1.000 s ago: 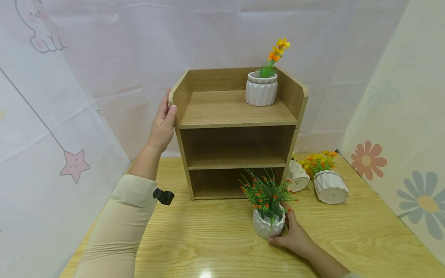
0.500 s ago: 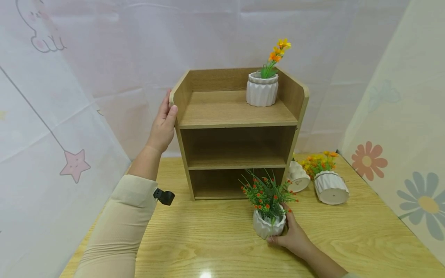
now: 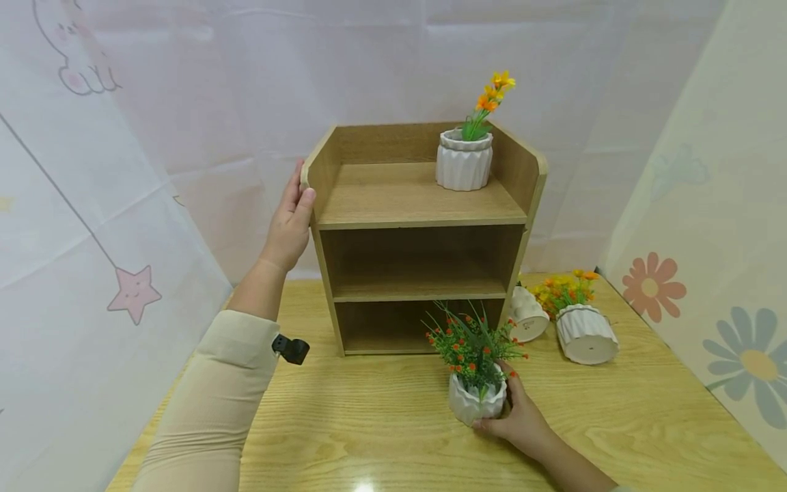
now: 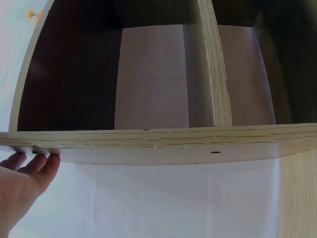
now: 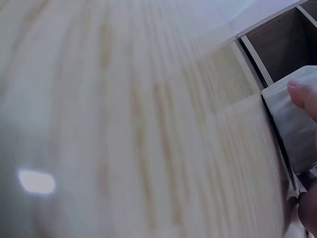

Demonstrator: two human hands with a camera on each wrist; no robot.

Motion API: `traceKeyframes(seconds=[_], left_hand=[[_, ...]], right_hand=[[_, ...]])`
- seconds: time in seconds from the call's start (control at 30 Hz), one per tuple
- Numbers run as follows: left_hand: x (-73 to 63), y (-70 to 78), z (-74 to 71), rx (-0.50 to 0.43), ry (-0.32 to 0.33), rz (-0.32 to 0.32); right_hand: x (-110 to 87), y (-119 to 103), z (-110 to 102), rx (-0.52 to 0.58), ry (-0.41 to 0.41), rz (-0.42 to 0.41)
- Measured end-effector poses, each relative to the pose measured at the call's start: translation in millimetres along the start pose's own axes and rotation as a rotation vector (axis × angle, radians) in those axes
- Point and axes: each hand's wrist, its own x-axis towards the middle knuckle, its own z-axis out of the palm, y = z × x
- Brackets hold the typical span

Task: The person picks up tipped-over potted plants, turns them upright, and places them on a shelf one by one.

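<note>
My left hand (image 3: 287, 229) rests against the upper left side of a wooden shelf unit (image 3: 424, 223), fingers straight along the outer panel and thumb by its front edge. In the left wrist view, fingertips (image 4: 49, 166) touch the side panel (image 4: 148, 140). My right hand (image 3: 519, 420) grips a potted plant (image 3: 476, 396) at the right of its white fluted pot, in front of the lowest compartment. Its green stalks with small red-orange flowers overlap that opening. In the right wrist view a thumb (image 5: 302, 96) lies on the white pot (image 5: 292, 124).
A white pot with orange-yellow flowers (image 3: 464, 160) stands upright on the unit's top, at the right. Right of the unit, two more flower pots lie tipped on the wooden table (image 3: 369, 437): one nearer the unit (image 3: 527, 314), one farther right (image 3: 587, 335). Printed cloth hangs behind.
Both hands and the potted plant keep their places; the whole head view has shifted very slightly downward.
</note>
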Motion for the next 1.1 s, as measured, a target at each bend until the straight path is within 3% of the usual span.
traceKeyframes(seconds=[0.53, 0.87, 1.1], left_hand=[[0.9, -1.9, -0.5, 0.008, 0.011, -0.004], [0.0, -0.5, 0.4, 0.010, 0.010, -0.005], [0.9, -3.4, -1.0, 0.018, 0.011, -0.009]], right_hand=[[-2.2, -33, -14, 0.036, -0.035, -0.006], [-3.9, -70, -34, 0.056, -0.082, -0.032], [-0.9, -95, -47, 0.025, -0.064, -0.117]])
